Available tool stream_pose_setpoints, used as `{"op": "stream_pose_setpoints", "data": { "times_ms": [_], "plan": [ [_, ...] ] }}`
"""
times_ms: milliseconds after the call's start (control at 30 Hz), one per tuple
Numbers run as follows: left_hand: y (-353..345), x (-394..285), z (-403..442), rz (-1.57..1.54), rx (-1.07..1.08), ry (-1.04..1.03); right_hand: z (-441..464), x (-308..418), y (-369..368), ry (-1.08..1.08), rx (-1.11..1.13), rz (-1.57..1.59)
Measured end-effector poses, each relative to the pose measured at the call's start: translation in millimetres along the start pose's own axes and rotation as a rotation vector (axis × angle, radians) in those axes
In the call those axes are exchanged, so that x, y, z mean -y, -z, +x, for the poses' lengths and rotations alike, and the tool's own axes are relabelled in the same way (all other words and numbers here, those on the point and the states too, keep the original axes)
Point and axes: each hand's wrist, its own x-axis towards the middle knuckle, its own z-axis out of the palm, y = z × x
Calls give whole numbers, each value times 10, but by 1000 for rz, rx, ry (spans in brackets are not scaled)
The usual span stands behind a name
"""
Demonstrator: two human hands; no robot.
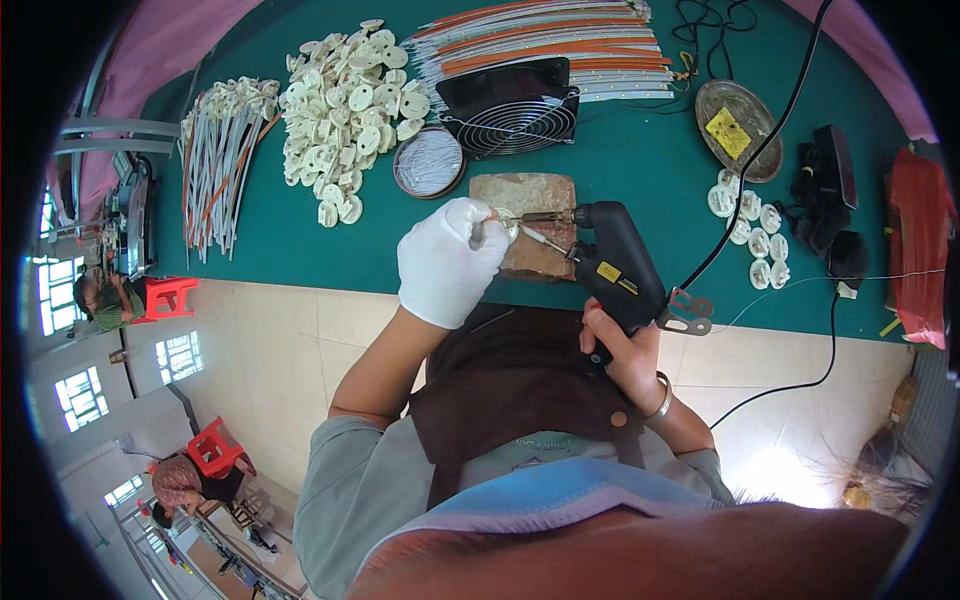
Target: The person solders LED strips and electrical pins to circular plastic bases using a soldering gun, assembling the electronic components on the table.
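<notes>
My right hand (632, 352) is wrapped round the handle of a black soldering gun (618, 255). Its tip points left over a worn brick (522, 188) at the table's front edge. My left hand (452, 262), in a white glove, is closed in a pinch at the brick's left side. Between its fingertips is a small white round piece (511, 226), mostly covered by the fingers. The gun's tip meets or nearly meets this piece; I cannot tell which. A thin pale wire (780, 290) runs in from the right towards the back of the gun.
Behind the brick stand a black fan (510, 120) and a round dish of thin pins (428, 162). White discs (350, 100) are heaped at left, near LED strips (540, 45). At right are a metal dish (712, 100) with yellow sponge (728, 133), more white discs (759, 242) and a black cable (775, 130).
</notes>
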Motion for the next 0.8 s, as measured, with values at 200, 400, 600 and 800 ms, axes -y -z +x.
{"op": "stream_pose_setpoints", "data": {
  "times_ms": [200,400,600,800],
  "plan": [
    [-10,-7,-6,1,-7,8,9,-8,-3,-2,3,-19],
    [-29,9,-16,3,-16,4,30,-16,-18,-8,19,-9],
    [-31,10,-19,14,-18,-7,38,-8,-28,-17,19,-8],
    [-32,16,-20,26,-27,-24,44,16,-63,4,6,53]
  ]
}}
